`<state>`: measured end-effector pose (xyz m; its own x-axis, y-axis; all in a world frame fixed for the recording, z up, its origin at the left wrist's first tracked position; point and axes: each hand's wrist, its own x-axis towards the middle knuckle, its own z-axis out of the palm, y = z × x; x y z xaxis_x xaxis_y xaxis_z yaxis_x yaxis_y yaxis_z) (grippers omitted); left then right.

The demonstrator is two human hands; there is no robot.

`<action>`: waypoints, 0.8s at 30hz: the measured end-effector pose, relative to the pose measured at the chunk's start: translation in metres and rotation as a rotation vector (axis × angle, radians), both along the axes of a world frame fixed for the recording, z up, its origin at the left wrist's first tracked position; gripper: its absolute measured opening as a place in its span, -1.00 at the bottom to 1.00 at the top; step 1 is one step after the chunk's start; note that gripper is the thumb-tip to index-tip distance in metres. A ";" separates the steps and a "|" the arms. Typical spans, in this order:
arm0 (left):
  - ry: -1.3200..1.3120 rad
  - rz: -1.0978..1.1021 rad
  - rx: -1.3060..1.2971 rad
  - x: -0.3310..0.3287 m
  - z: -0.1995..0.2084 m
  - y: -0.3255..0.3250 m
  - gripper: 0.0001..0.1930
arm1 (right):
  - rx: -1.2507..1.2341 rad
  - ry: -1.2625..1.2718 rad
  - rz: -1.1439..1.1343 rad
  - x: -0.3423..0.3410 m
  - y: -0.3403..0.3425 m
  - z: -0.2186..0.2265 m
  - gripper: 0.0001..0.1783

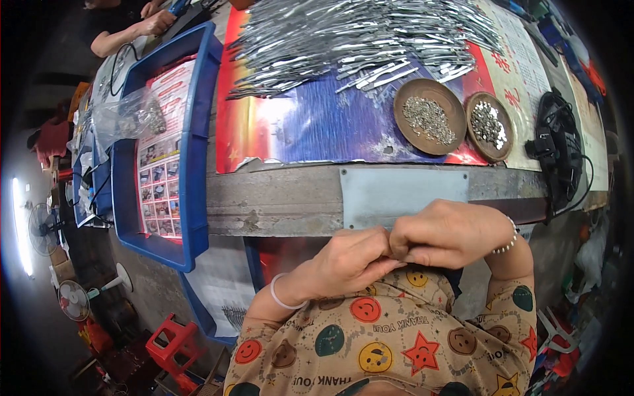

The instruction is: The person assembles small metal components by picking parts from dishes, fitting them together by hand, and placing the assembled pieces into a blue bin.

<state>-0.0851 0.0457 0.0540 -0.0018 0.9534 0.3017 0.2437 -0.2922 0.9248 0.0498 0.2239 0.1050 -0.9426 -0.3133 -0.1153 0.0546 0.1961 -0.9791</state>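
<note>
My left hand (pixel 350 261) and my right hand (pixel 446 231) meet in front of me at the table's near edge. Both are closed, with fingertips pinched together against each other. Whatever sits between them is too small and hidden to make out. Just beyond them a pale blue-grey plate (pixel 403 191) is fixed to the wooden edge. Farther off, a brown round dish (pixel 424 90) contains small metal pins, and a smaller brown dish (pixel 484 99) beside it contains shiny little metal pieces. A broad heap of slim metal strips (pixel 350 39) covers the far part of the table.
A blue plastic tray (pixel 196 132) with printed sheets and a clear plastic bag (pixel 125 119) stands at the left. Black cabled gear (pixel 558 145) lies at the right. Another person's hand (pixel 157 24) shows at the far left. A red stool (pixel 173 343) stands lower left.
</note>
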 end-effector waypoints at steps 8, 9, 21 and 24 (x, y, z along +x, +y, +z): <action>0.117 0.221 -0.010 0.003 -0.008 0.004 -0.64 | 0.896 0.422 -0.337 0.011 -0.047 0.010 -0.63; 0.103 0.207 -0.006 0.005 -0.006 0.004 -0.64 | 0.906 0.405 -0.343 0.013 -0.046 0.008 -0.63; -0.060 0.170 -0.087 0.017 -0.006 -0.004 -0.81 | 0.751 0.129 -1.200 0.080 0.010 -0.026 -0.86; -0.098 0.133 -0.106 0.022 -0.004 -0.001 -0.81 | 0.863 0.161 -1.268 0.087 0.028 -0.035 -0.87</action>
<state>-0.0627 0.0445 0.0500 -0.1546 0.9691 0.1921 0.1813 -0.1633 0.9698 0.1368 0.2514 0.0704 -0.5497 0.7830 0.2911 0.5260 0.5951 -0.6076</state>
